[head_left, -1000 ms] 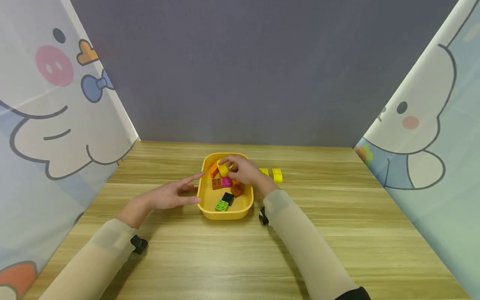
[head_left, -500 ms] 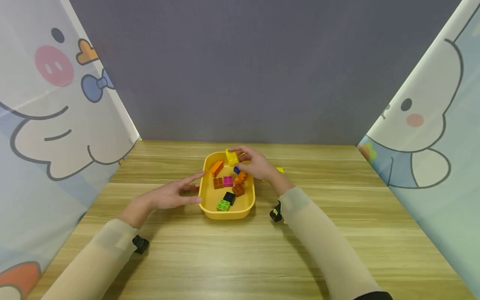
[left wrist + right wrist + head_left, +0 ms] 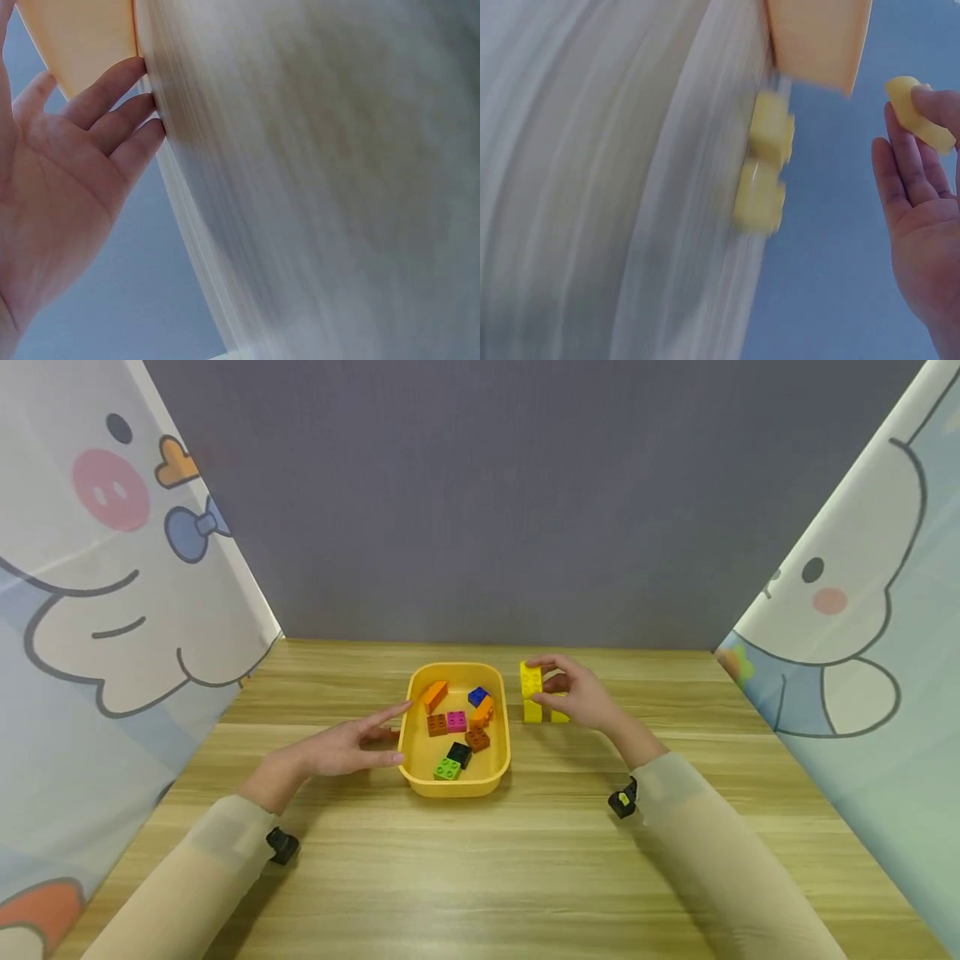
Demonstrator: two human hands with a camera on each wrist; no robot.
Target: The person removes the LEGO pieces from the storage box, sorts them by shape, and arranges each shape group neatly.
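Note:
My right hand (image 3: 579, 695) pinches a yellow toy building brick (image 3: 531, 678) between thumb and fingers, raised to the right of the yellow tray (image 3: 450, 790). In the right wrist view this held brick (image 3: 916, 116) appears well above the table. Two more yellow bricks stand side by side on the tabletop: a nearer-to-tray brick (image 3: 532, 712) partly covered by the held one, and another brick (image 3: 559, 712) partly behind the hand. My left hand (image 3: 341, 749) rests at the tray's left side with fingers spread, fingertips right at the rim; its palm shows in the left wrist view.
Inside the tray lie an orange brick (image 3: 435, 697), a blue brick (image 3: 477, 697), a magenta brick (image 3: 456, 721), a black brick (image 3: 460, 754), a green brick (image 3: 447, 768) and several others. A grey panel (image 3: 480, 527) stands behind the wooden table (image 3: 420, 877), with printed cloths at both sides.
My right hand has lifted the yellow brick out of the tray and carried it right, over beside the two yellow bricks. My left hand has stayed at the tray's rim.

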